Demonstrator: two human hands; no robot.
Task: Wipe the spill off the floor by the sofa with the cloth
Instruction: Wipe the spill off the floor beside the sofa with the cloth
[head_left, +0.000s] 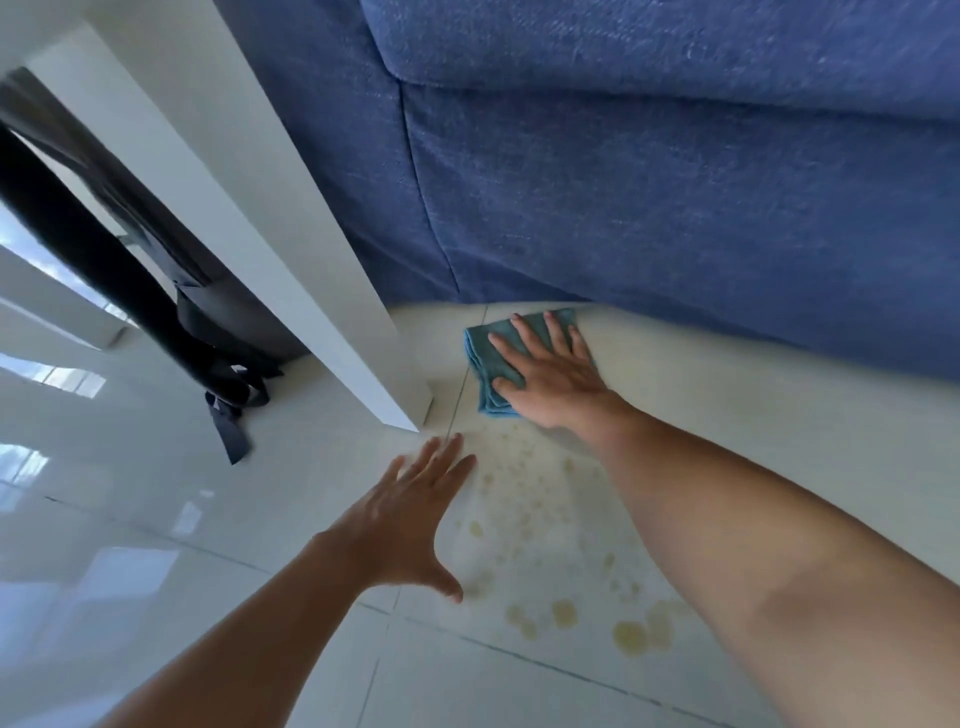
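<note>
A folded teal cloth lies flat on the white tiled floor, close to the base of the blue sofa. My right hand presses on it with the palm down and the fingers spread. Yellowish drops and smears of the spill spread over the tiles from just below the cloth toward me, with larger drops nearest. My left hand hovers open over the floor at the spill's left edge, fingers apart, holding nothing.
A white table leg stands on the floor just left of the cloth. Behind it a dark bag with loose straps rests on the tiles. Glossy white tiles stretch to the left.
</note>
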